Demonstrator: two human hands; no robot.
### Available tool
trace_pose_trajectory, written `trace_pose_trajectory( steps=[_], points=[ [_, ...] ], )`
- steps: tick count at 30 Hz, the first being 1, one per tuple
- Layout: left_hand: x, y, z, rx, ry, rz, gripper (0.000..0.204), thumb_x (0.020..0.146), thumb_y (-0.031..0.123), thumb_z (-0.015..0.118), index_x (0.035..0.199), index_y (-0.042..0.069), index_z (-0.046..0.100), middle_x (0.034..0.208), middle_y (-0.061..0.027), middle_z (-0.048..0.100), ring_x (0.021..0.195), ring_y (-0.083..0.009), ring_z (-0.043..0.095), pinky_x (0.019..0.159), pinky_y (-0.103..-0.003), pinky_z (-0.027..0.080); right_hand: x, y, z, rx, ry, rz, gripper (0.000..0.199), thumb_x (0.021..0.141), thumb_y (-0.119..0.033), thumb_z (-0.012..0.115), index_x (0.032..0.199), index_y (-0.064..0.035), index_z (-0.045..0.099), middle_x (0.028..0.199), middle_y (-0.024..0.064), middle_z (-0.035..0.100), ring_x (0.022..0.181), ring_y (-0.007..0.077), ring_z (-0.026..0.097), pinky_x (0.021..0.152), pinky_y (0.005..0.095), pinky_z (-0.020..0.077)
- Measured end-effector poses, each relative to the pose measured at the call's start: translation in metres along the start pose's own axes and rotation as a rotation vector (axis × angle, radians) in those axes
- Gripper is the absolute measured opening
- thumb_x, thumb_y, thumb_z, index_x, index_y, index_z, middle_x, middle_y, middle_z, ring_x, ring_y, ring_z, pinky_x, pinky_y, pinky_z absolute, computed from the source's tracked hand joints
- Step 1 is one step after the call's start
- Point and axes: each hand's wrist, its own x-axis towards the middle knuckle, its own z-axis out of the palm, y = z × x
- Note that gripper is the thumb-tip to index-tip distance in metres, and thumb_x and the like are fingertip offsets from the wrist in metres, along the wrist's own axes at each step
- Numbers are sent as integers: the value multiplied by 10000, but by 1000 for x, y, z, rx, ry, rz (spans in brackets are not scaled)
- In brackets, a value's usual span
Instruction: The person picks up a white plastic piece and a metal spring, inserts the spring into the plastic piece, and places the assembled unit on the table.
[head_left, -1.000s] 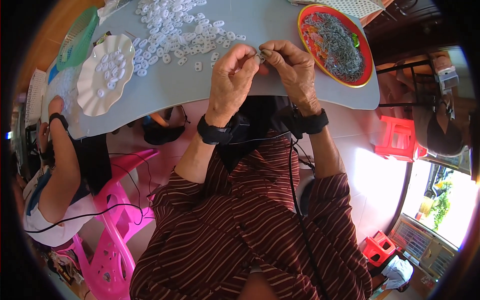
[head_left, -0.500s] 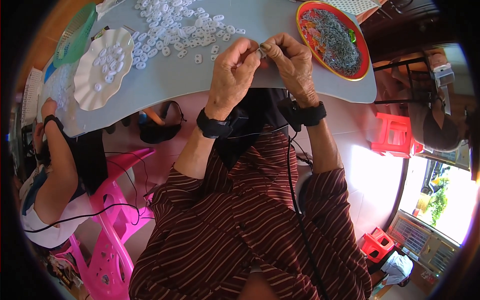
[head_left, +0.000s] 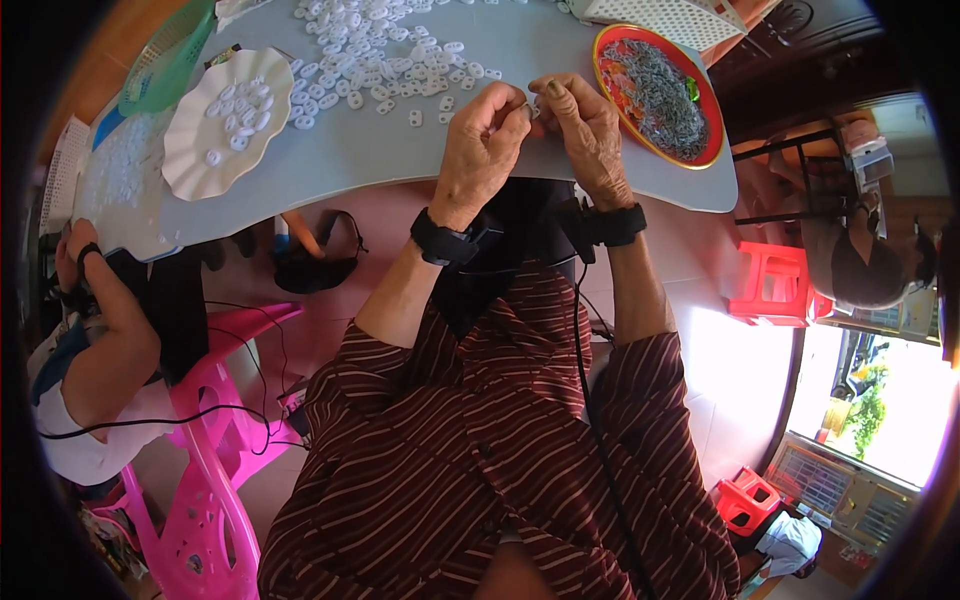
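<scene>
My left hand point(head_left: 482, 148) is closed in a pinch above the near edge of the table. Between its fingertips shows part of a small white plastic piece point(head_left: 533, 109). Right beside it, my right hand point(head_left: 584, 138) is closed too, thumb against forefinger, its tips almost meeting those of the left; whatever they pinch is too small to make out. Beyond the left hand lie many loose white oval pieces point(head_left: 358, 70) with two holes each. To the right, a red plate point(head_left: 713, 135) with a yellow rim holds a heap of tiny grey metallic-looking parts point(head_left: 657, 100).
A scalloped cream dish point(head_left: 190, 165) with several white pieces stands at left, near a green basket point(head_left: 165, 60). Another person's arm point(head_left: 125, 310) reaches the table's left end. A pink chair point(head_left: 205, 480) stands below; red stools point(head_left: 770, 285) are at right. A black cable hangs by my right arm.
The view has shifted slightly, so the table and dishes appear displaced. My fingertips stay close together, with the right thumb now raised more upright.
</scene>
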Motion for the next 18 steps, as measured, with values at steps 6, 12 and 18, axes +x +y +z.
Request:
trace_pose_trajectory(
  steps=[6, 12, 18],
  points=[
    [1, -1, 1, -17, 10, -4, 108, 892, 103, 554, 861, 5, 522, 687, 28, 523, 606, -16, 429, 512, -184, 353, -1, 5, -3, -34, -18, -13, 211, 919, -201, 607, 868, 3, 628, 686, -15, 578, 645, 52, 505, 601, 208, 426],
    [-1, 1, 3, 15, -12, -9, 100, 899, 98, 558, 882, 3, 533, 700, 33, 520, 619, -16, 432, 519, -183, 348, -1, 3, -2, -31, 5, 33, 199, 892, -187, 648, 827, 0, 624, 668, -11, 588, 624, 46, 504, 569, 202, 415],
    [2, -2, 5, -17, 24, 9, 125, 912, 115, 563, 909, -8, 545, 715, 29, 522, 634, -24, 429, 545, -181, 361, -2, 6, 0, -19, 8, 26, 201, 891, -196, 652, 834, -5, 625, 661, -16, 587, 624, 45, 505, 566, 200, 411]
  ],
)
